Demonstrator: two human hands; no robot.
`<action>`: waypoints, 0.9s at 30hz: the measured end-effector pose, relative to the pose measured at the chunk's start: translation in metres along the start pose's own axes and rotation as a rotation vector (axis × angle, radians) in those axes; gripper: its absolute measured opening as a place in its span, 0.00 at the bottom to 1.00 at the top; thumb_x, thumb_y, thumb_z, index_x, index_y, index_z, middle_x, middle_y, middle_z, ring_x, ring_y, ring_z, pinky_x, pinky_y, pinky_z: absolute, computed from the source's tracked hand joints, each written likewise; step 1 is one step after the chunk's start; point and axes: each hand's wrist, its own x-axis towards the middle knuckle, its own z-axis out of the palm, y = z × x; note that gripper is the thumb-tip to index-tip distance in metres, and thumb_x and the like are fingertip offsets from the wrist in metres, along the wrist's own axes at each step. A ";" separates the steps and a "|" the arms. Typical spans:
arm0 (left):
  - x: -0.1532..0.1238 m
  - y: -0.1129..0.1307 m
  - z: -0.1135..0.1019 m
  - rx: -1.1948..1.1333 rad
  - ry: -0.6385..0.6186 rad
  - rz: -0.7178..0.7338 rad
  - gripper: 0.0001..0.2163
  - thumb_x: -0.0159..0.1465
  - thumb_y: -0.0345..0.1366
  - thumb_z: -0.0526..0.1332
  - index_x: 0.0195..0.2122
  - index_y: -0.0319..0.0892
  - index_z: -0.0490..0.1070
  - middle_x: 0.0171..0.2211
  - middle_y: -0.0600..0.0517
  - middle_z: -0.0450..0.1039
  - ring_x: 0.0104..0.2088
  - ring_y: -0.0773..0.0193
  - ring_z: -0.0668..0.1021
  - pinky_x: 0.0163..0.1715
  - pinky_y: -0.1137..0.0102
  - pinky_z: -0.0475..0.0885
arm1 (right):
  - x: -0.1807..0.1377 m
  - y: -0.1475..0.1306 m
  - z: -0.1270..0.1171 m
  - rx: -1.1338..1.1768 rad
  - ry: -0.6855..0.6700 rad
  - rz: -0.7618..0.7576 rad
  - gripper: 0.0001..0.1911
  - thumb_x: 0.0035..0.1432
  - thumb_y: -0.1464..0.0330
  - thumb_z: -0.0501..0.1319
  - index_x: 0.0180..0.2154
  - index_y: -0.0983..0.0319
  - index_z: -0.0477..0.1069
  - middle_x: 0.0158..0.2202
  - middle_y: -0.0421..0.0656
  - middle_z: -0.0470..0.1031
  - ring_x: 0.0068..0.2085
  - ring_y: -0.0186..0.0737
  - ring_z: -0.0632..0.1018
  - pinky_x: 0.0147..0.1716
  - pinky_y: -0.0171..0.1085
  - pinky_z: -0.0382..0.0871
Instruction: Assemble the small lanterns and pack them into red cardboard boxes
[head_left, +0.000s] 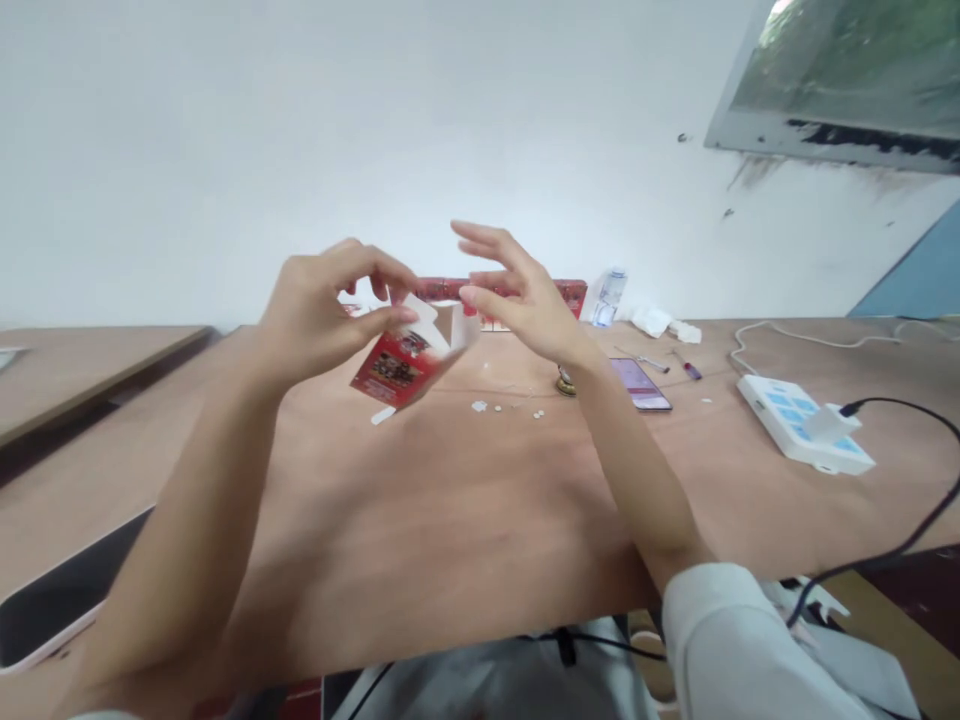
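My left hand (330,310) pinches a small red cardboard box (397,368) by its upper edge. The box is tilted above the table, its white flaps raised and its top open toward the right. Beside the opening, my right hand (517,295) has its fingers stretched apart. Its thumb is at the right-hand flap; whether it touches the flap I cannot tell. Behind both hands, a row of red boxes (574,297) stands against the wall, partly hidden by them. Small white pieces (478,406) lie on the table below.
On the right are a phone (641,385), a screwdriver (688,368), a clear bottle (609,298), crumpled tissue (651,320) and a white power strip (802,425) with a black cable. A dark-screened device (67,590) lies at the near left. The table (450,560) meets the wall behind.
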 end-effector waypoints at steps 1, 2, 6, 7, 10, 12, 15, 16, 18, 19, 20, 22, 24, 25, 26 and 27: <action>0.000 0.005 -0.001 -0.038 -0.032 -0.012 0.11 0.58 0.41 0.64 0.40 0.43 0.72 0.30 0.55 0.73 0.28 0.72 0.71 0.27 0.75 0.64 | 0.001 -0.003 -0.003 0.024 -0.048 -0.004 0.22 0.55 0.63 0.59 0.53 0.52 0.65 0.56 0.38 0.65 0.56 0.43 0.68 0.50 0.42 0.68; 0.000 0.008 -0.001 -0.064 -0.053 -0.020 0.12 0.58 0.41 0.64 0.41 0.44 0.72 0.29 0.56 0.73 0.27 0.72 0.70 0.27 0.75 0.64 | 0.000 -0.003 -0.005 0.037 -0.097 -0.002 0.20 0.55 0.65 0.59 0.51 0.54 0.67 0.55 0.38 0.67 0.53 0.43 0.70 0.49 0.42 0.69; -0.003 0.013 0.004 -0.133 -0.120 -0.024 0.07 0.60 0.41 0.60 0.30 0.46 0.74 0.26 0.55 0.72 0.26 0.69 0.72 0.27 0.73 0.67 | -0.009 0.006 -0.007 -0.058 -0.261 0.000 0.19 0.51 0.72 0.59 0.47 0.57 0.71 0.50 0.40 0.72 0.47 0.41 0.74 0.47 0.42 0.69; -0.003 0.014 0.006 -0.150 -0.122 -0.028 0.07 0.60 0.40 0.59 0.28 0.46 0.74 0.26 0.55 0.73 0.27 0.68 0.73 0.28 0.72 0.68 | -0.011 0.008 -0.006 -0.099 -0.288 -0.008 0.20 0.50 0.73 0.60 0.47 0.57 0.71 0.50 0.40 0.73 0.48 0.42 0.74 0.47 0.42 0.68; -0.004 0.019 0.009 -0.167 -0.121 -0.024 0.08 0.61 0.38 0.57 0.27 0.47 0.74 0.27 0.55 0.74 0.30 0.66 0.75 0.30 0.71 0.70 | -0.012 0.011 -0.003 -0.171 -0.343 -0.019 0.23 0.48 0.74 0.61 0.48 0.57 0.71 0.49 0.40 0.73 0.48 0.42 0.73 0.47 0.41 0.68; -0.004 0.023 0.008 -0.151 -0.129 -0.004 0.09 0.62 0.38 0.55 0.27 0.47 0.73 0.27 0.55 0.74 0.31 0.66 0.76 0.31 0.70 0.71 | -0.012 0.009 -0.002 -0.152 -0.372 0.005 0.22 0.49 0.70 0.62 0.48 0.57 0.71 0.49 0.41 0.73 0.45 0.41 0.75 0.44 0.40 0.68; -0.004 0.028 0.007 -0.109 -0.128 0.023 0.10 0.62 0.38 0.55 0.27 0.47 0.73 0.27 0.54 0.75 0.31 0.65 0.76 0.33 0.69 0.71 | -0.013 0.005 -0.002 -0.117 -0.369 0.049 0.18 0.51 0.64 0.62 0.46 0.57 0.72 0.47 0.40 0.75 0.41 0.38 0.76 0.39 0.37 0.69; -0.004 0.029 0.006 -0.095 -0.124 0.031 0.11 0.63 0.38 0.54 0.27 0.46 0.73 0.27 0.54 0.74 0.31 0.65 0.76 0.32 0.69 0.71 | -0.014 0.004 -0.002 -0.119 -0.351 0.061 0.15 0.53 0.63 0.61 0.44 0.57 0.73 0.46 0.40 0.75 0.39 0.37 0.76 0.38 0.36 0.69; -0.005 0.031 0.006 -0.066 -0.119 0.044 0.11 0.63 0.37 0.53 0.27 0.46 0.72 0.27 0.54 0.74 0.31 0.66 0.76 0.32 0.70 0.71 | -0.014 0.004 -0.001 -0.125 -0.313 0.094 0.11 0.56 0.64 0.58 0.40 0.59 0.74 0.40 0.40 0.77 0.36 0.35 0.76 0.36 0.34 0.69; -0.005 0.031 0.007 -0.053 -0.119 0.049 0.11 0.64 0.36 0.52 0.27 0.45 0.72 0.27 0.54 0.73 0.30 0.66 0.76 0.32 0.70 0.71 | -0.014 0.005 -0.001 -0.123 -0.295 0.120 0.11 0.57 0.64 0.56 0.37 0.60 0.74 0.36 0.40 0.77 0.33 0.34 0.75 0.35 0.34 0.68; -0.005 0.031 0.007 -0.038 -0.121 0.052 0.11 0.64 0.36 0.52 0.27 0.45 0.71 0.27 0.54 0.73 0.30 0.66 0.75 0.32 0.70 0.70 | -0.014 0.006 0.000 -0.117 -0.278 0.152 0.12 0.58 0.64 0.55 0.34 0.61 0.74 0.32 0.40 0.76 0.31 0.32 0.75 0.33 0.33 0.68; -0.006 0.028 0.010 0.005 -0.130 0.050 0.11 0.64 0.36 0.51 0.28 0.44 0.70 0.28 0.54 0.73 0.32 0.66 0.76 0.33 0.70 0.70 | -0.013 0.009 0.001 -0.096 -0.239 0.206 0.14 0.59 0.63 0.54 0.30 0.63 0.74 0.26 0.39 0.74 0.26 0.31 0.73 0.30 0.32 0.67; -0.006 0.024 0.015 0.058 -0.138 0.039 0.10 0.64 0.35 0.51 0.31 0.44 0.70 0.32 0.53 0.73 0.36 0.64 0.76 0.37 0.68 0.70 | -0.012 0.012 0.003 -0.096 -0.196 0.220 0.15 0.59 0.62 0.54 0.27 0.63 0.73 0.24 0.39 0.73 0.25 0.31 0.73 0.30 0.32 0.66; -0.006 0.022 0.018 0.076 -0.142 0.028 0.09 0.64 0.35 0.50 0.34 0.44 0.70 0.34 0.52 0.74 0.38 0.63 0.76 0.39 0.66 0.70 | -0.011 0.013 0.004 -0.118 -0.166 0.218 0.15 0.58 0.63 0.54 0.25 0.64 0.72 0.23 0.38 0.72 0.25 0.32 0.73 0.30 0.32 0.65; -0.006 0.020 0.022 0.081 -0.148 0.015 0.09 0.64 0.35 0.50 0.38 0.44 0.70 0.38 0.51 0.74 0.41 0.61 0.76 0.41 0.65 0.70 | -0.011 0.013 0.004 -0.158 -0.124 0.214 0.16 0.58 0.64 0.54 0.24 0.64 0.71 0.21 0.38 0.72 0.25 0.32 0.73 0.30 0.33 0.65; -0.007 0.018 0.026 0.070 -0.158 0.000 0.10 0.65 0.36 0.50 0.42 0.44 0.69 0.42 0.50 0.73 0.44 0.60 0.75 0.43 0.63 0.70 | -0.010 0.014 0.005 -0.207 -0.069 0.210 0.16 0.58 0.64 0.54 0.22 0.64 0.70 0.20 0.38 0.71 0.25 0.33 0.73 0.31 0.33 0.64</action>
